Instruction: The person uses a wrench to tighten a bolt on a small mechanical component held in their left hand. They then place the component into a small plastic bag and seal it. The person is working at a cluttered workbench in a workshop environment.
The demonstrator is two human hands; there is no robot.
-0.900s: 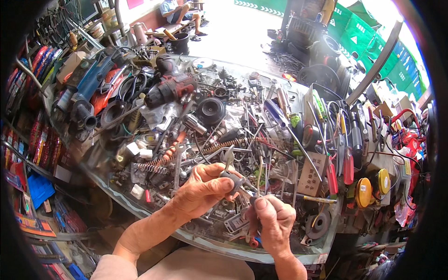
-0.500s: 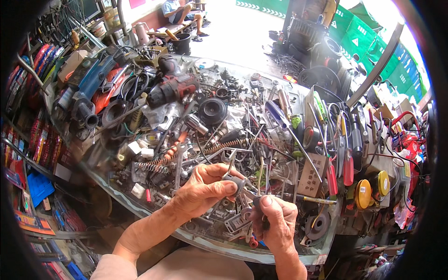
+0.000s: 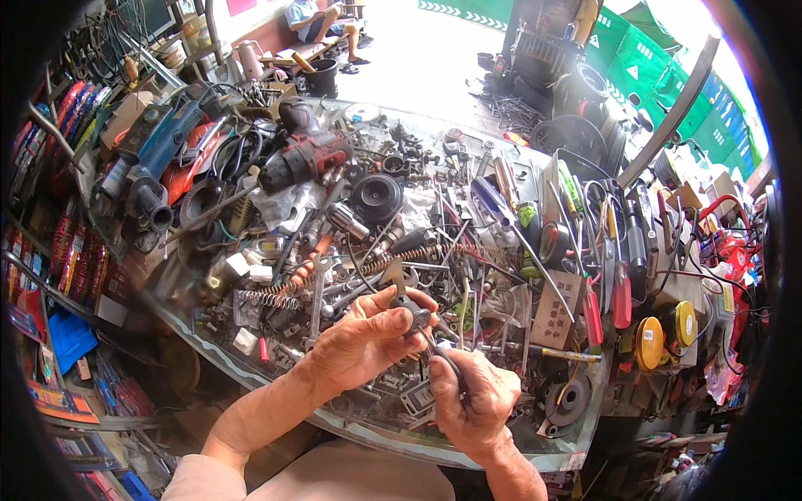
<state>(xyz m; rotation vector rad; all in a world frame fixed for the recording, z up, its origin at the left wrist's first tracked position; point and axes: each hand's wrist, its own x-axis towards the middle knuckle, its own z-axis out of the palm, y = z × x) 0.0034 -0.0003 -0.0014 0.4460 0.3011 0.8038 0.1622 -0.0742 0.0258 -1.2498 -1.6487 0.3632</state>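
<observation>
My left hand [image 3: 372, 334] grips a small dark cylindrical part [image 3: 416, 313] with a flat metal piece [image 3: 393, 275] sticking up from it, above the cluttered glass tabletop. Just right of and below it, my right hand [image 3: 478, 405] has its fingers wrapped round a dark-handled tool [image 3: 448, 367], whose slim end reaches up to the part; whether they touch is unclear. Under both hands lie mixed small metal parts, springs [image 3: 271, 298] and spanners [image 3: 317, 301].
A red-black drill [image 3: 309, 159], blue grinder [image 3: 163, 134] and black disc [image 3: 376, 198] crowd the table. A tool tray [image 3: 561, 157] and yellow tins [image 3: 650, 342] stand right. Shelves of packaged goods flank both sides. A seated person [image 3: 322, 29] is in the background, beside a bucket [image 3: 322, 79].
My right hand has moved left, bringing its tool up to the part in my left hand. That part has tilted, and its upright metal piece has shifted slightly left.
</observation>
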